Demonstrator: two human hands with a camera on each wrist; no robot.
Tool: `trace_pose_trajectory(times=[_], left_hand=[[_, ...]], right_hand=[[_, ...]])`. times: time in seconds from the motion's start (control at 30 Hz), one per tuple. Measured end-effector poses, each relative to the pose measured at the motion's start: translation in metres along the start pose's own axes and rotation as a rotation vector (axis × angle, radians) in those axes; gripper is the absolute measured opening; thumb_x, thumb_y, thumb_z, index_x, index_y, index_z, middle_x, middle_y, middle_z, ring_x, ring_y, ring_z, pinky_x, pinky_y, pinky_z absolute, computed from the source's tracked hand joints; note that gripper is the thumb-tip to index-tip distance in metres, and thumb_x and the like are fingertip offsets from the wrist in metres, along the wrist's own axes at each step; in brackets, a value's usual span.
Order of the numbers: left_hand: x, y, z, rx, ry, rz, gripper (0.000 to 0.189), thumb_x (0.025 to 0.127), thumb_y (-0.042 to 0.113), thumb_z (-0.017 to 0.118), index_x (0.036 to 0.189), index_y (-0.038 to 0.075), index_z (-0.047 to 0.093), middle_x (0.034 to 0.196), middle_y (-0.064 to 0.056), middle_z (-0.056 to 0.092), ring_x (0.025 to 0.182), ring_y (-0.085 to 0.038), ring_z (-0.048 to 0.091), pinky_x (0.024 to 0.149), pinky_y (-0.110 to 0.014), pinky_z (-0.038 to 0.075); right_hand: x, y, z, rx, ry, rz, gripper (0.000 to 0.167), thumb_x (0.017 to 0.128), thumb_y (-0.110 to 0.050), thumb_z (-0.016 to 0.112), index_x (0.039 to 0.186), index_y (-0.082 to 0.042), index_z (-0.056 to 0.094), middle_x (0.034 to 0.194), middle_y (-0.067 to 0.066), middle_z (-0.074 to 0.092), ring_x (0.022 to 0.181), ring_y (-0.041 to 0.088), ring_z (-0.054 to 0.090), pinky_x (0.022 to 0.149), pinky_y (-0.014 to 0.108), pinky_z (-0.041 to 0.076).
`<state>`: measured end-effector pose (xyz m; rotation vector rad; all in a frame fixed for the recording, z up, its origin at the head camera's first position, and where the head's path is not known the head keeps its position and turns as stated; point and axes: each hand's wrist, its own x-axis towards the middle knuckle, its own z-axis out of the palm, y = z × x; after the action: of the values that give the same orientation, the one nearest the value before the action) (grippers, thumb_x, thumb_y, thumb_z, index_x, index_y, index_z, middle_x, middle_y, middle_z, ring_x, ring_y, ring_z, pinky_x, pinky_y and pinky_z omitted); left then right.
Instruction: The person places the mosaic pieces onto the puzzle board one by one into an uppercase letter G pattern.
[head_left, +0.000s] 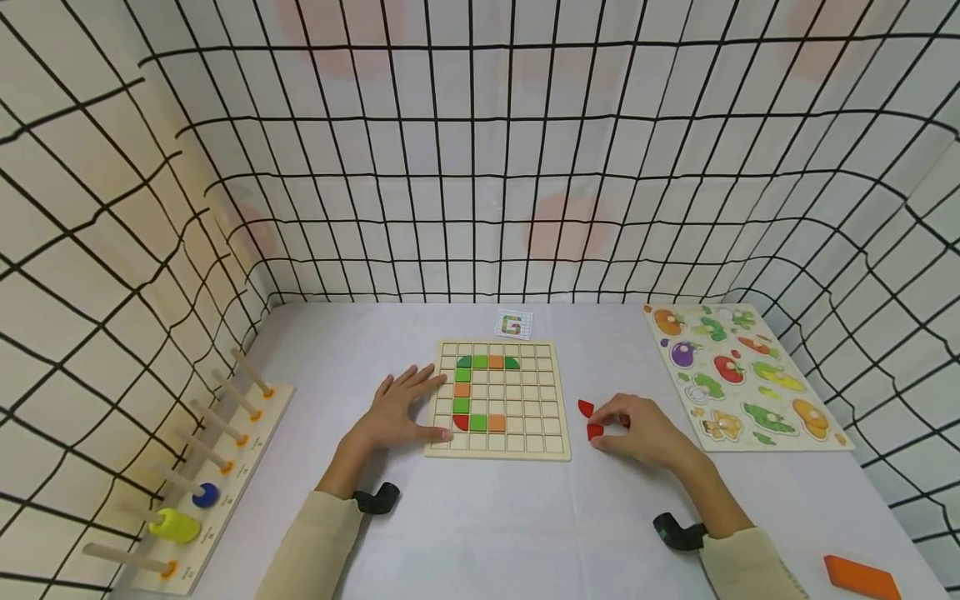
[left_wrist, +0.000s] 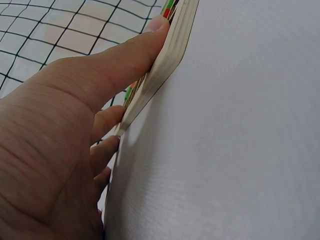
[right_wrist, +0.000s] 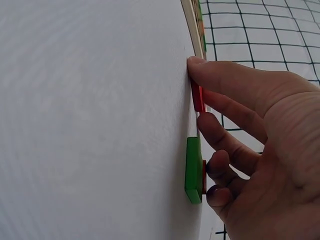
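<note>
A wooden grid board (head_left: 525,408) lies mid-table, with green, orange and red pieces set in its squares in a C-like line. My left hand (head_left: 405,408) rests spread along the board's left side, its thumb (left_wrist: 135,55) over the near-left corner. To the right of the board, my right hand (head_left: 637,429) pinches a small red piece (head_left: 595,432) between thumb and index finger, low over the cloth. Just beyond those fingertips lies a red quarter-round piece (head_left: 586,407). In the right wrist view, a green block (right_wrist: 192,170) stands near the curled lower fingers.
Behind the board lies a small pattern card (head_left: 513,324). A vegetable puzzle board (head_left: 738,375) is at the right, with an orange block (head_left: 861,577) nearer. At the left stands a peg board (head_left: 243,467) with blue and yellow-green rings. Black netting (head_left: 472,175) surrounds the table.
</note>
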<state>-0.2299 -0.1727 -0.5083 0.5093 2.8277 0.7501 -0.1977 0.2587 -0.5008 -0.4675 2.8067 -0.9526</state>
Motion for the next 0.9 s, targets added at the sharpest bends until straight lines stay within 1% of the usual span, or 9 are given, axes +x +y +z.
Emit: trace_pose_trajectory(times=[0.27, 0.53, 0.8, 0.9], left_hand=[[0.0, 0.0, 0.0, -0.005, 0.001, 0.004, 0.098, 0.075, 0.064, 0.081, 0.158, 0.029, 0.044, 0.171, 0.0, 0.027, 0.161, -0.031, 0.014, 0.128, -0.063, 0.002], [0.0, 0.0, 0.001, -0.003, -0.001, 0.001, 0.097, 0.075, 0.064, 0.081, 0.158, 0.029, 0.044, 0.171, 0.0, 0.027, 0.161, -0.031, 0.014, 0.128, -0.063, 0.003], [0.0, 0.0, 0.0, -0.007, 0.001, -0.003, 0.097, 0.075, 0.064, 0.081, 0.158, 0.029, 0.044, 0.171, 0.0, 0.027, 0.162, -0.03, 0.013, 0.128, -0.062, 0.002], [0.0, 0.0, 0.0, -0.009, 0.007, 0.004, 0.097, 0.075, 0.064, 0.081, 0.157, 0.028, 0.045, 0.171, -0.001, 0.028, 0.161, -0.031, 0.014, 0.128, -0.063, 0.003]], right_hand=[[0.0, -0.004, 0.001, 0.033, 0.014, 0.014, 0.022, 0.084, -0.028, 0.086, 0.102, -0.02, 0.077, 0.091, -0.004, 0.064, 0.087, 0.018, 0.052, 0.072, 0.026, 0.044], [0.0, -0.006, 0.001, 0.068, 0.035, 0.003, 0.022, 0.085, -0.027, 0.085, 0.104, -0.02, 0.076, 0.085, -0.001, 0.058, 0.084, 0.02, 0.052, 0.067, 0.027, 0.041], [0.007, -0.008, 0.005, 0.041, 0.056, -0.012, 0.024, 0.085, -0.029, 0.085, 0.106, -0.021, 0.077, 0.091, -0.003, 0.063, 0.085, 0.019, 0.052, 0.069, 0.027, 0.042], [0.01, -0.011, 0.007, 0.026, 0.058, -0.027, 0.024, 0.085, -0.03, 0.085, 0.106, -0.022, 0.078, 0.095, -0.007, 0.066, 0.086, 0.017, 0.053, 0.073, 0.028, 0.044]])
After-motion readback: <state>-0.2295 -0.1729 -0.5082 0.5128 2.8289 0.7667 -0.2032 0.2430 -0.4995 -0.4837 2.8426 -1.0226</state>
